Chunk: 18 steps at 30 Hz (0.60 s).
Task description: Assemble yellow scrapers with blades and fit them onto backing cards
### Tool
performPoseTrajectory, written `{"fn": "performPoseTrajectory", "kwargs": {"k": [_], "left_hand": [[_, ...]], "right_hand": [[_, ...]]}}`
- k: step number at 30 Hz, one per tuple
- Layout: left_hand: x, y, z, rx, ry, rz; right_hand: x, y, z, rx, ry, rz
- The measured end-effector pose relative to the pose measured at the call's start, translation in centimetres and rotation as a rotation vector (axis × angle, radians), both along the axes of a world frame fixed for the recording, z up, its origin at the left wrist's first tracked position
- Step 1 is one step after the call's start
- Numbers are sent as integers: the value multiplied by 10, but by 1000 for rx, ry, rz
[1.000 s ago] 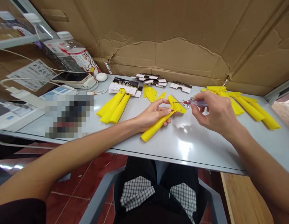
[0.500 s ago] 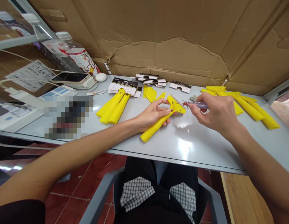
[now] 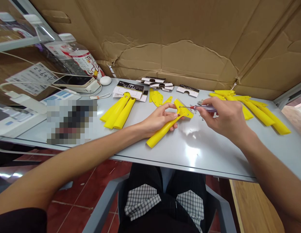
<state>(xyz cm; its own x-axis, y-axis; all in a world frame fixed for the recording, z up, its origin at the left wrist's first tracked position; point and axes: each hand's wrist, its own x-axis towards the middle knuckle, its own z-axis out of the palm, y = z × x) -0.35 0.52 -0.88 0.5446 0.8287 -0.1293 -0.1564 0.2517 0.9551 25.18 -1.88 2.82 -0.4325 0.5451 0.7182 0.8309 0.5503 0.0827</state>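
Observation:
My left hand (image 3: 158,120) is closed round the neck of a yellow plastic scraper (image 3: 162,133), its handle slanting down towards the table's front edge. Small screws show in the scraper's wide head. In my right hand (image 3: 227,118) is a screwdriver (image 3: 205,108) with a see-through purplish handle, its fingers wrapped round it. The driver's thin shaft points left, and its tip meets the upper screw on the head. Several loose small screws lie on the table below and beside the driver, partly hidden by my right hand.
Yellow scrapers with card headers (image 3: 118,113) lie at left. More yellow handles (image 3: 262,111) are piled at right. Behind my hands are loose yellow head plates (image 3: 156,97) and black-and-white cards (image 3: 188,90). A phone (image 3: 74,80) and bottles (image 3: 80,58) stand far left; cardboard (image 3: 170,29) closes the back.
The screwdriver has turned slightly in my right hand, its tip staying at the same screw. My left hand and the scraper have hardly moved.

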Motion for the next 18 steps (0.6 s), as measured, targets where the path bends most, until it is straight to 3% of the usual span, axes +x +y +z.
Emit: {"fn": "performPoseTrajectory", "kwargs": {"k": [7, 18], "left_hand": [[1, -1, -1, 23, 2, -1], [1, -2, 1, 33, 22, -6]], "right_hand": [[-1, -1, 3, -7, -9, 15], [0, -4, 4, -28, -30, 305]]}}
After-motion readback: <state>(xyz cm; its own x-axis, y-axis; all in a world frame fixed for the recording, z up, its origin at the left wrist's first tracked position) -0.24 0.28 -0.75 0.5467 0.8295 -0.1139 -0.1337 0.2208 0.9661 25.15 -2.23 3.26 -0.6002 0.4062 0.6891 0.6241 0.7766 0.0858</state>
